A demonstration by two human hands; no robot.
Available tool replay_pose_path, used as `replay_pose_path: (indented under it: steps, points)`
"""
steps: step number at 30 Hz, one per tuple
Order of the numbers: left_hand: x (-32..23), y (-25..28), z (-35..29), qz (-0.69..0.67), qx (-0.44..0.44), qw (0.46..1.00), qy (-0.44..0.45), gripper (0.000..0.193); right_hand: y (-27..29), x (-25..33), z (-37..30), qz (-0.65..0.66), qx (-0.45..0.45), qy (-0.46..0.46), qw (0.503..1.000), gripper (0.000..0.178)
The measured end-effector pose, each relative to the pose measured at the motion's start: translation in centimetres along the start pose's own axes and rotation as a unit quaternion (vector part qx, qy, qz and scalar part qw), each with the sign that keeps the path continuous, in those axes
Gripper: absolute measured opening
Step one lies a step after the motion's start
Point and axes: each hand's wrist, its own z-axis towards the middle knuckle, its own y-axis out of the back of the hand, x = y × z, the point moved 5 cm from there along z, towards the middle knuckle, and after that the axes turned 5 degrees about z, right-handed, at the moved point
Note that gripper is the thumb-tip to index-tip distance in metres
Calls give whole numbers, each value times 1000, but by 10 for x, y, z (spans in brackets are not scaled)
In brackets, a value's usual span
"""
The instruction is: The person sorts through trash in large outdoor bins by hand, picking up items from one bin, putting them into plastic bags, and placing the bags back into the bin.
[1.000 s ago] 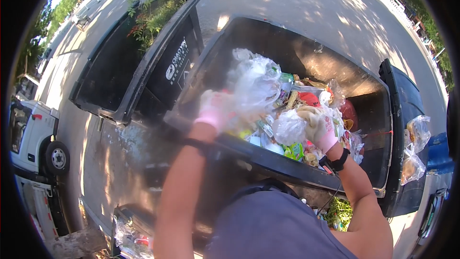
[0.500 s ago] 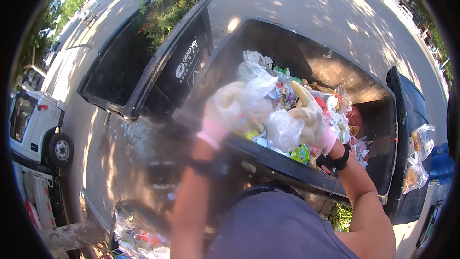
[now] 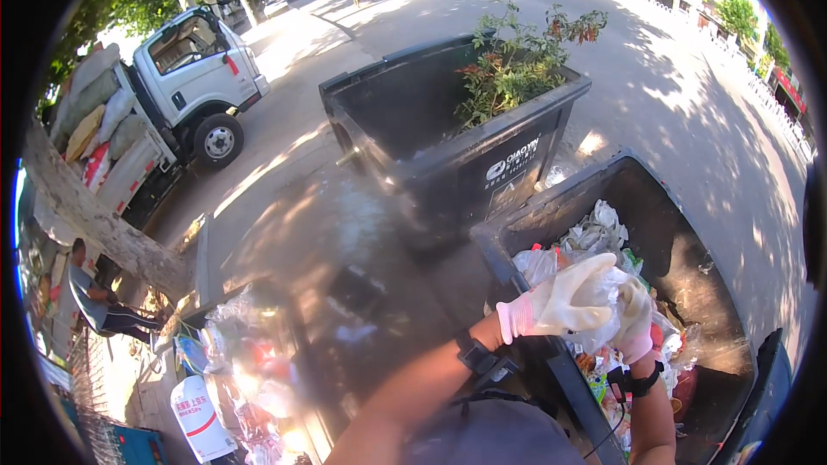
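A crumpled, translucent whitish plastic bag [image 3: 602, 334] sits bunched between the left hand [image 3: 575, 294] and right hand [image 3: 636, 317].

I get matt, cloth-like stuff on the left glove [image 3: 564, 300] & right glove [image 3: 636, 317], w/ thin, crinkly, shiny plas. film for the clear bag [image 3: 597, 340]. Trash bin [image 3: 646, 198] looks hard blk plas. to me, dull & scuffed; truck cab [image 3: 191, 80] = smooth, glossy painted metal, tree trunk [image 3: 112, 228] = rough bark, road [image 3: 655, 56] = matt asphalt.

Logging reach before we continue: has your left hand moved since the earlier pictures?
Yes: judged against the rubbish-filled bin, the left hand has moved away from its left end, toward the right hand.
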Motion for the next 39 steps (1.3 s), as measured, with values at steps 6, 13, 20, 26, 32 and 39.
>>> replay_pose_path:
  steps: [6, 13, 20, 26, 32, 39]
  points:
    - [-5, 12, -19, 316, -159, 935, -21, 102, -17, 36, 37, -79, -50, 74, 993, 20]
    - [-24, 61, -78, 111, -220, 966, 78, 48, -74, 103, 55, -6, -3, 215, 977, 21]
    - [-26, 101, -168, 163, -435, 879, 104, 33, -110, 185, 72, 129, 135, 341, 922, 34]
    - [-12, 130, -248, -97, -543, 833, 44, 27, -160, 199, 70, 466, 240, 17, 852, 82]
    - [-31, 114, -286, 223, -499, 837, 31, 22, -263, 239, 30, 562, 374, 0, 738, 74]
    - [-40, 132, -365, 416, -504, 751, 92, 38, -352, 287, -5, 690, 406, -190, 568, 66]
